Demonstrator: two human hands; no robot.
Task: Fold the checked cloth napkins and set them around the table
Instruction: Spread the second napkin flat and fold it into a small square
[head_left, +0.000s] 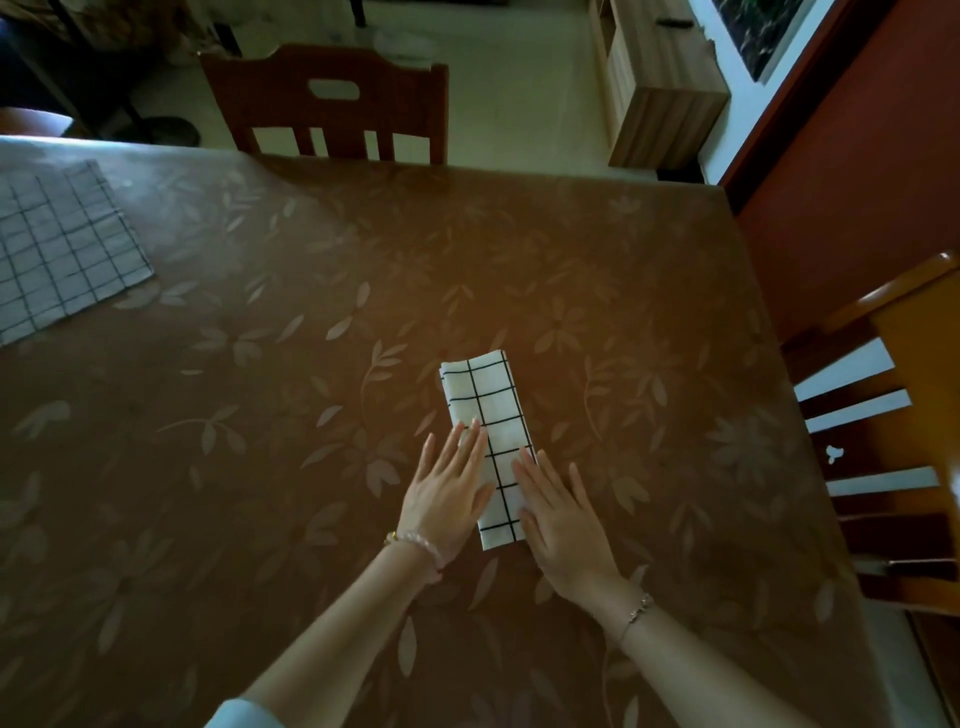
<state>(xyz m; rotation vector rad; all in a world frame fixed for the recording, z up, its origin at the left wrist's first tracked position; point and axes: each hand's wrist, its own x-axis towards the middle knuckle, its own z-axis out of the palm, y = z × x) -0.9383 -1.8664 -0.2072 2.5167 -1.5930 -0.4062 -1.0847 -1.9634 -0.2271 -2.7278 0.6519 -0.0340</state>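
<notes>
Both hands' fingers flat, together, flanking folded napkin (488, 441); open tablecloth (291, 312) around; possibly pressing edges.

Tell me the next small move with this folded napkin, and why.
Probably lift both hands off and leave it there. The napkin already lies as a narrow folded strip, with the left hand and right hand flat along its near sides, pressing rather than gripping. A second napkin lies wider and flatter at the table's far left, likely next to fold.
</notes>
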